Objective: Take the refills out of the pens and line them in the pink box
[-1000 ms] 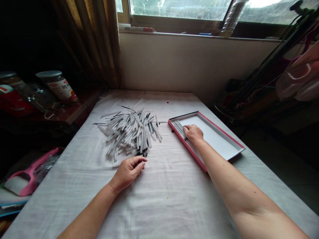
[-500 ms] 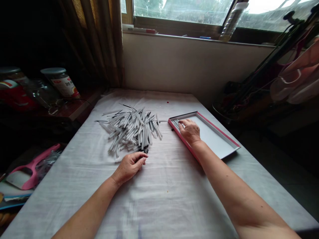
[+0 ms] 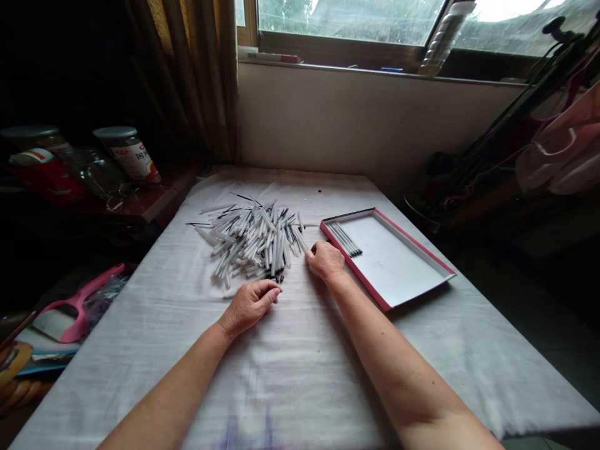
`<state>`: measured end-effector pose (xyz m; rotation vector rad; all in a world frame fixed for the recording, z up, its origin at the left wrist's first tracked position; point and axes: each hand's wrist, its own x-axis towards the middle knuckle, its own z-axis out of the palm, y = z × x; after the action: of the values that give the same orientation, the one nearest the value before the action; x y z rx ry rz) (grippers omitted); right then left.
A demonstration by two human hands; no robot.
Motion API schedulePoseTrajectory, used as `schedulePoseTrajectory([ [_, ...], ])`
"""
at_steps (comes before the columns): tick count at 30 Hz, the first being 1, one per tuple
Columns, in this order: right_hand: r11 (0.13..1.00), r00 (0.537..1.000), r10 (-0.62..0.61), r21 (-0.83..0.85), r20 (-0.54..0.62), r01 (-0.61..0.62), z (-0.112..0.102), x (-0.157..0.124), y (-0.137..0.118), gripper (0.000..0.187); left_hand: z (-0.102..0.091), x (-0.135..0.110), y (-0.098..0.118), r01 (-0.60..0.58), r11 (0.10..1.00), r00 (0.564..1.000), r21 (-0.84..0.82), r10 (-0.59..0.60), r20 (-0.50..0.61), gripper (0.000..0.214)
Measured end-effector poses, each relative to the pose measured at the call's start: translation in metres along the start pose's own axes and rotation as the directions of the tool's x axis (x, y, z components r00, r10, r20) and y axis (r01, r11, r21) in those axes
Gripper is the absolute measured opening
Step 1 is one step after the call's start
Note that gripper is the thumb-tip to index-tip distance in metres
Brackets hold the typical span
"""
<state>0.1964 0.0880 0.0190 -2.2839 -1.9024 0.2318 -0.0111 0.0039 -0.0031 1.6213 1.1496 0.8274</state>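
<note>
A loose heap of white and black pen tubes (image 3: 253, 240) lies on the white cloth in the middle of the table. My right hand (image 3: 325, 259) rests at the heap's right edge, fingers curled round the end of one pen tube. My left hand (image 3: 250, 305) lies on the cloth just below the heap, fingers curled together, with nothing visible in them. To the right sits a shallow white tray with a red rim (image 3: 435, 269). A short row of several pens (image 3: 345, 239) lies along the tray's left side.
The table (image 3: 304, 375) is covered by a white cloth and stands against a wall under a window. Jars (image 3: 126, 153) stand on a dark shelf at the left. A pink-handled tool (image 3: 79, 306) lies lower left. Bags and poles crowd the right side.
My right hand left the tray, where it laid pens in the row, and moved left to the heap's edge. My left hand stayed put. The view shifted slightly.
</note>
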Motion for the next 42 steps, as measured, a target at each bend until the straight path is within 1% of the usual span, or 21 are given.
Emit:
schedulePoseTrajectory([
  [3,0.997,0.996,0.072,0.027,0.047,-0.073,-0.004,-0.001,0.001,0.034,0.001,0.000,-0.002,0.003,1.000,1.000,-0.004,-0.003,0.006,0.031],
  [7,0.992,0.991,0.113,0.042,0.075,-0.116,-0.005,-0.003,0.006,0.033,0.001,0.001,-0.003,-0.015,1.000,1.000,0.013,0.015,-0.004,0.030],
  [18,0.994,0.995,0.103,-0.049,-0.002,-0.103,-0.001,-0.017,0.010,0.031,0.003,-0.001,-0.005,-0.086,0.988,0.995,0.131,0.092,-0.035,0.027],
  [23,0.997,0.999,0.026,-0.067,-0.038,-0.029,0.002,-0.029,0.012,0.030,0.004,-0.001,-0.001,-0.114,0.972,0.990,0.206,0.129,-0.061,0.024],
  [26,1.000,0.998,0.007,-0.005,-0.069,-0.008,0.004,-0.029,0.015,0.026,0.005,-0.001,0.001,-0.116,0.967,0.989,0.225,0.135,-0.068,0.024],
  [30,0.989,0.991,0.080,0.131,-0.108,-0.066,0.006,-0.024,0.022,0.027,0.006,-0.001,0.000,-0.135,0.954,0.984,0.266,0.161,-0.080,0.023],
  [32,0.982,0.988,0.091,0.178,-0.126,-0.067,0.007,-0.025,0.027,0.030,0.007,-0.002,-0.001,-0.162,0.935,0.976,0.315,0.198,-0.086,0.022],
  [34,0.961,0.985,0.084,0.273,-0.148,-0.041,0.009,-0.030,0.032,0.031,0.008,-0.003,-0.002,-0.218,0.893,0.955,0.393,0.278,-0.104,0.022],
  [35,0.934,0.984,0.073,0.357,-0.162,-0.011,0.012,-0.034,0.034,0.031,0.009,-0.004,-0.002,-0.256,0.860,0.934,0.442,0.338,-0.116,0.022],
  [36,0.888,0.982,0.056,0.458,-0.180,0.033,0.014,-0.038,0.035,0.031,0.010,-0.005,-0.003,-0.296,0.815,0.903,0.499,0.409,-0.132,0.022],
  [38,0.742,0.973,-0.009,0.651,-0.231,0.161,0.018,-0.048,0.036,0.030,0.011,-0.006,-0.002,-0.347,0.697,0.814,0.627,0.556,-0.167,0.022],
  [40,0.596,0.954,-0.109,0.750,-0.278,0.287,0.021,-0.056,0.034,0.030,0.010,-0.005,-0.001,-0.335,0.572,0.726,0.749,0.664,-0.182,0.026],
  [41,0.538,0.944,-0.164,0.777,-0.286,0.328,0.022,-0.059,0.032,0.029,0.010,-0.005,-0.001,-0.311,0.520,0.696,0.796,0.694,-0.181,0.029],
  [42,0.483,0.936,-0.212,0.803,-0.279,0.349,0.022,-0.061,0.030,0.029,0.010,-0.004,0.000,-0.285,0.482,0.685,0.829,0.707,-0.175,0.032],
])
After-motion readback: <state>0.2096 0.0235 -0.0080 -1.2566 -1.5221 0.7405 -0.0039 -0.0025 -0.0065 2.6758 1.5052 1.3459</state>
